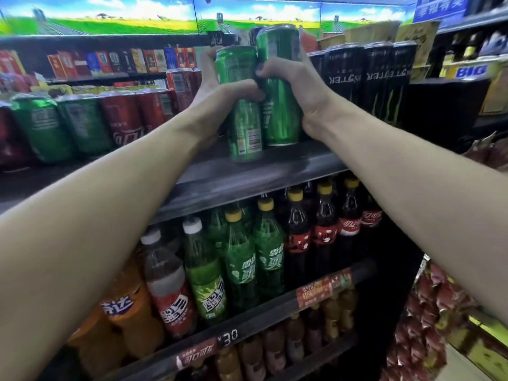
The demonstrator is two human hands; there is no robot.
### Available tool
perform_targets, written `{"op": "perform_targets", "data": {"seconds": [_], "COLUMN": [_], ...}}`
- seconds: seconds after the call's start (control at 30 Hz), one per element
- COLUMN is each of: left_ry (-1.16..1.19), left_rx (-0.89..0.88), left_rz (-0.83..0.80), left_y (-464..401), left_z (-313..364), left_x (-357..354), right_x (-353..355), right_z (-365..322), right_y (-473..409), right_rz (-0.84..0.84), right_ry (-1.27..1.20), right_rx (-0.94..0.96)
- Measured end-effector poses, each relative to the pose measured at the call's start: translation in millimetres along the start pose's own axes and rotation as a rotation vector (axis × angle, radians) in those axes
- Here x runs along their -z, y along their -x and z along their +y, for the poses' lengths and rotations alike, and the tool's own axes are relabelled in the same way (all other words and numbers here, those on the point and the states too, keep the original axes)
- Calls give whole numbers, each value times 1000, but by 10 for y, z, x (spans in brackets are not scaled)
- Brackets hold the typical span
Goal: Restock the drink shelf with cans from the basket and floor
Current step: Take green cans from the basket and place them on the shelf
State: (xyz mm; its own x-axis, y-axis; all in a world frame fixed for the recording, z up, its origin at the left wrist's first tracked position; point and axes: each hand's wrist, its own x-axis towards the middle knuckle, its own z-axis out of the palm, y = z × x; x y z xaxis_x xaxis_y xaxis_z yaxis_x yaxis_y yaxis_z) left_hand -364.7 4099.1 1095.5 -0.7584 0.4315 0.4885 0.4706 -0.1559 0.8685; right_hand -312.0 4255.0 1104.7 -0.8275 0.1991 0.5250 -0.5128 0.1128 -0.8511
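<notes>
Green cans [277, 86], four, stacked in twos: bright green with white print; the lower left one bears a white and yellow label panel.
Shelved cans [82, 122]: green and red in shrink wrap, the red with white script.
Tall cans [382, 78]: black, white lettering, green claw mark.
Shelf [247, 174]: dark grey.
Bottles [264, 251] below: green with yellow caps, dark cola with red labels and yellow caps, one with a white cap and red label; orange bottles [129, 320] at left.
Banner [110, 15] overhead: blue sky, white clouds, yellow-green field.
</notes>
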Motion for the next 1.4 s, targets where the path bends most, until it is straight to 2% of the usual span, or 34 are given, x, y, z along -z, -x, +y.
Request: {"op": "perform_targets", "data": {"seconds": [0.27, 0.53, 0.73, 1.0, 1.17, 1.27, 1.4], "left_ry": [-92, -85, -123, -334, -620, -692, -753], "left_rx": [-48, -2, 8, 58, 138, 177, 230], "left_rz": [2, -4, -5, 66, -5, -8, -34], "left_y": [7, 26, 49, 40, 141, 170, 297], "left_z": [10, 30, 27, 35, 79, 35, 97], "left_x": [-34, -64, -57, -43, 21, 73, -8], "right_x": [106, 132, 160, 104, 101, 95, 113], "right_z": [-33, -96, -19, 42, 52, 86, 145], "right_y": [75, 91, 168, 308, 468, 615, 731], "right_rz": [7, 4, 35, 245, 267, 297, 363], "right_ry": [297, 308, 432, 622, 702, 764, 970], "right_rx": [67, 56, 75, 187, 187, 181, 291]}}
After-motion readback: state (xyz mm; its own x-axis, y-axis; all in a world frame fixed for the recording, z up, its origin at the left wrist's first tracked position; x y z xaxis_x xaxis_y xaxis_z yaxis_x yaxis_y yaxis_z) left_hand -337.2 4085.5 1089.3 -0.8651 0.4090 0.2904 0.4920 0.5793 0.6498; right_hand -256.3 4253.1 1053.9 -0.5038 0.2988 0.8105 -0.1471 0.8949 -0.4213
